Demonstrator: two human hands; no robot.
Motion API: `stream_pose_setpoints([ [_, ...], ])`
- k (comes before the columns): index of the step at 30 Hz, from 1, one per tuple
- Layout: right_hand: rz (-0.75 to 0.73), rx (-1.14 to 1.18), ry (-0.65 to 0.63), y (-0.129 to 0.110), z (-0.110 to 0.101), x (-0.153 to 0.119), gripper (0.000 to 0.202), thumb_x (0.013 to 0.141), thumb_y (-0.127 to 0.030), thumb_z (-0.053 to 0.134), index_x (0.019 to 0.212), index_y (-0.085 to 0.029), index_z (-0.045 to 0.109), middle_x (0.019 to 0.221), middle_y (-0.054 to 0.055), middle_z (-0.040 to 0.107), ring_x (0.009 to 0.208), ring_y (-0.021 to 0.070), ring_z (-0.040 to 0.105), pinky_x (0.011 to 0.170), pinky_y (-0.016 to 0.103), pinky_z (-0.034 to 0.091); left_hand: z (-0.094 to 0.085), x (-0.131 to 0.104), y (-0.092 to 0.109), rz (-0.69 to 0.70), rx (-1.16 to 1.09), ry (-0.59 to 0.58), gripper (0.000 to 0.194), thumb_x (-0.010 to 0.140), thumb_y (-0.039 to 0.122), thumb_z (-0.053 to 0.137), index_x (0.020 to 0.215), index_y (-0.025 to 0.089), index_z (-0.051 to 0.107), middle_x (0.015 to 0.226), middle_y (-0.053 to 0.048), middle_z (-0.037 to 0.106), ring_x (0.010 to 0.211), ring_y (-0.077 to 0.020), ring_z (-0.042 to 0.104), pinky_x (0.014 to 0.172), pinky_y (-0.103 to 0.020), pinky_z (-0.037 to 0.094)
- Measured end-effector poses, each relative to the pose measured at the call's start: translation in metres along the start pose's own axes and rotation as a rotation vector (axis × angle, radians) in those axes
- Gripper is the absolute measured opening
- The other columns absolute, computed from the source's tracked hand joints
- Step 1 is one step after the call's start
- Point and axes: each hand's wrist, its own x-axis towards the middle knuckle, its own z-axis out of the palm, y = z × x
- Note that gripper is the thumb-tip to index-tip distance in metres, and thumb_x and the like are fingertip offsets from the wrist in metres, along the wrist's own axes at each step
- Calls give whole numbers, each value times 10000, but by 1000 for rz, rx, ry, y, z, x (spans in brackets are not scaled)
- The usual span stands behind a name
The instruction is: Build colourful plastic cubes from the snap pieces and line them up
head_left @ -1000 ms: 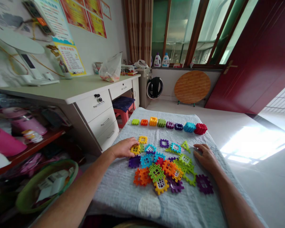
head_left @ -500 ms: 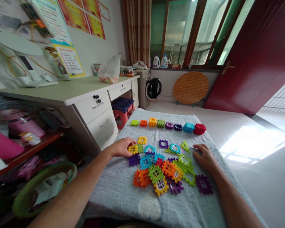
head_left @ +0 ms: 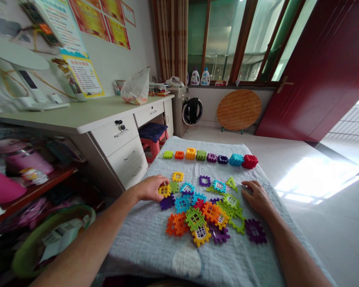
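Closed around a yellow window-shaped building tile is my left hand, at the left edge of a loose pile. A plain purple tile and a green tile lie right beside it. My right hand rests on the cloth right of the pile, fingers apart and holding nothing. Nearest to it are a green triangular piece and a purple tile. Between the hands lie overlapping blue, orange, green, yellow and purple tiles.
Along the far side of the cloth-covered table runs a row of stacked tiles sorted by colour, ending in a red stack. A desk with drawers stands to the left, a red stool beside it. A green basket sits lower left.
The view has shifted slightly. My left hand keeps the yellow tile at nearly the same spot, and my right hand stays resting on the cloth.
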Motion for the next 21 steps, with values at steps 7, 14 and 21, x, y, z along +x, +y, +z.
stream_pose_setpoints([
  [7,-6,0,15,0,0,0,346,760,-340,498,1025,-167,640,992,83,585,850,199,594,815,339,469,-3,-2,14,54,33,-10,416,566,265,625,976,207,592,931,-34,608,811,-196,578,735,-261,441],
  [14,-14,0,7,1,0,0,362,768,-349,495,1038,-153,636,993,89,582,856,201,590,823,342,465,-18,62,6,89,98,155,499,588,247,633,1077,165,574,1002,-60,596,877,-195,587,791,-259,452],
  [21,-15,3,10,1,0,0,355,771,-345,495,1040,-160,636,980,82,581,853,202,591,813,341,466,-4,97,1,63,177,-75,447,553,206,652,997,160,635,981,-49,636,871,-220,597,771,-264,457],
])
